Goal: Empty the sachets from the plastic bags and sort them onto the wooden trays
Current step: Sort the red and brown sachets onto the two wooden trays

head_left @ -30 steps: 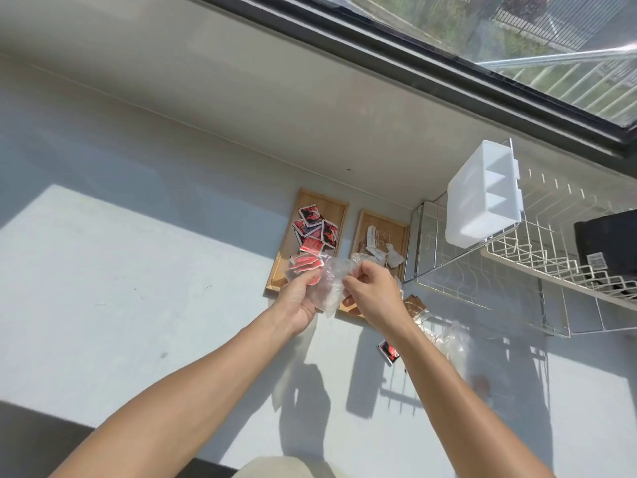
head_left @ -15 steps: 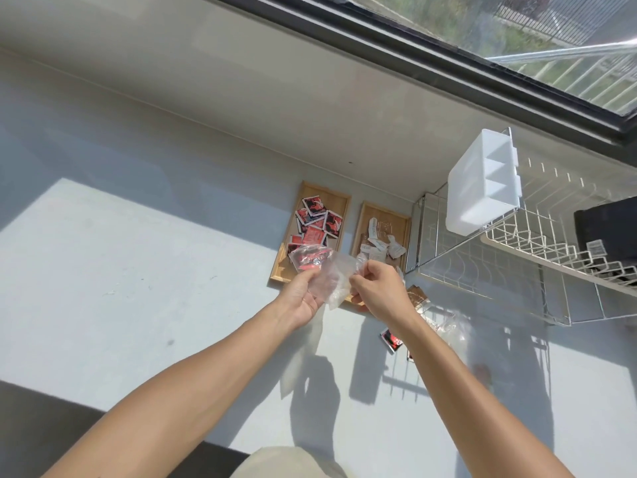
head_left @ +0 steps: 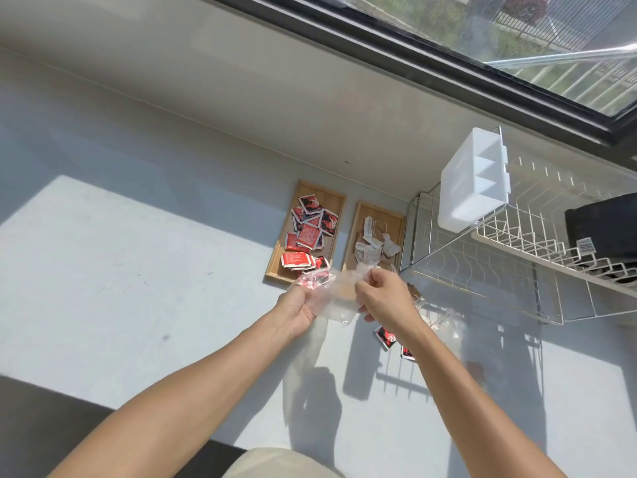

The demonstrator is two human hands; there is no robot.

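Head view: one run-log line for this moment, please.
left hand: grips plastic bag | right hand: pinches bag top | red sachets: left tray

I'm at a home kitchen counter (head_left: 138,270): a wire dish rack (head_left: 499,270) stands under a sunny window (head_left: 517,39).

Two wooden trays sit side by side on the surface (head_left: 138,270): the left tray (head_left: 339,201) holds a heap of red sachets (head_left: 308,236), roughly a dozen, overlapped too much for an exact count; the right tray (head_left: 400,219) holds a smaller heap of pale sachets (head_left: 374,244), perhaps six or seven. Two hands, left (head_left: 296,307) and right (head_left: 384,296), share one clear plastic bag (head_left: 336,298). One more clear bag (head_left: 444,322) lies on the surface, with two loose red sachets (head_left: 385,334) beside it. One wire rack (head_left: 517,267), one white plastic caddy (head_left: 472,181)
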